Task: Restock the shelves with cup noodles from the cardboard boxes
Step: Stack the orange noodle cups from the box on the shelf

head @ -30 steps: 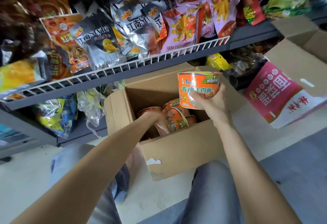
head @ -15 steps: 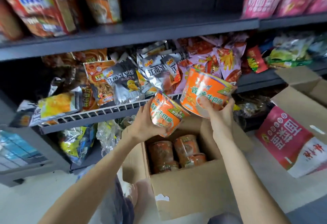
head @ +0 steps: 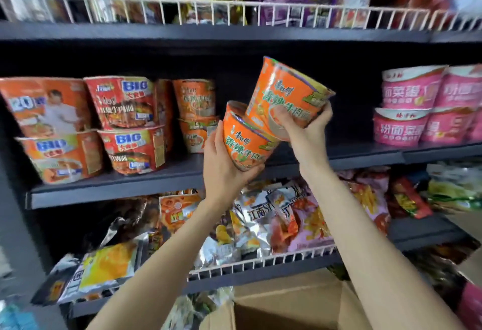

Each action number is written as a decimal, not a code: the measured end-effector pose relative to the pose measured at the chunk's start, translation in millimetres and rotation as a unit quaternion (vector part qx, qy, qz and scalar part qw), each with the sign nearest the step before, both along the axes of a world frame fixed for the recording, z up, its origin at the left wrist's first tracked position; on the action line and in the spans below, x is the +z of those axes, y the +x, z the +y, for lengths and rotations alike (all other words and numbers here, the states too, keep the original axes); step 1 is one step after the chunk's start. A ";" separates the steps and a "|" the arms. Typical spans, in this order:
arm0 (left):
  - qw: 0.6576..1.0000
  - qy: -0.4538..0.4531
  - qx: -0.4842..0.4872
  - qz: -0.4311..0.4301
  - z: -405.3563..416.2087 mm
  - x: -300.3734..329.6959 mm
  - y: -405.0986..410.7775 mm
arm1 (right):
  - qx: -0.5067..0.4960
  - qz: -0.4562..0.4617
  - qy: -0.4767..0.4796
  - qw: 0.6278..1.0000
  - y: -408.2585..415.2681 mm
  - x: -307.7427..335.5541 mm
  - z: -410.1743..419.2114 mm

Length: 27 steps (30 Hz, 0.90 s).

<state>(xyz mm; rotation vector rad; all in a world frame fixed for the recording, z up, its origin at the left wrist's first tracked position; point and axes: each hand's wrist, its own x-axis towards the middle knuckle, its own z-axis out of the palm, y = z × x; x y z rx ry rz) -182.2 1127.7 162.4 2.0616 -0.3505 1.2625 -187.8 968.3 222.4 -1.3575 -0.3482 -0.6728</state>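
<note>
Each of my hands holds an orange cup of noodles in front of the dark middle shelf (head: 161, 182). My left hand (head: 224, 170) grips the lower cup (head: 246, 144) from below and the side. My right hand (head: 306, 131) grips the upper cup (head: 285, 93), tilted, just above and right of the first. Both cups hang before a dark gap on the shelf. To the left of the gap stand stacked orange cups (head: 197, 114). Only the top flap of the cardboard box (head: 287, 303) shows at the bottom edge.
Red "BIG" noodle bowls (head: 130, 123) fill the shelf's left part and pink bowls (head: 427, 105) its right. The shelf below holds snack bags (head: 273, 220) behind a white wire rail (head: 260, 262). Another wire-railed shelf with bags runs along the top.
Both hands rose from the box to the middle shelf, each carrying a cup. The view tilted up, so the box dropped almost out of sight.
</note>
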 end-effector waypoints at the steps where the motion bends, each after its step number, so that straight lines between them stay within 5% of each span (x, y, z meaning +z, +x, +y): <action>1: 1.000 -0.010 -0.001 0.007 -3.4 5.9 12.6 | -0.005 -0.003 -0.001 1.000 10.3 8.0 4.3; 9: 0.979 -0.004 0.065 0.195 -10.1 14.8 106.4 | -0.114 -0.007 -0.095 0.989 98.1 29.9 39.0; 13: 0.929 0.132 0.098 0.331 16.2 26.6 125.3 | -0.163 -0.001 -0.169 0.972 133.2 28.4 52.0; 16: 0.919 0.243 0.132 0.282 50.1 32.0 117.8 | -0.162 0.034 -0.220 0.961 148.6 24.3 55.5; 19: 0.916 0.292 0.190 0.199 71.6 25.7 102.1 | -0.268 0.057 -0.353 0.895 151.4 8.2 57.6; 24: 0.919 0.298 0.216 0.141 71.5 21.2 98.7 | -0.410 -0.164 -0.441 0.781 145.3 -22.6 62.9; 27: 0.925 0.301 0.210 0.095 69.4 18.5 100.5 | -0.375 -0.133 -0.482 0.781 158.7 -19.5 68.0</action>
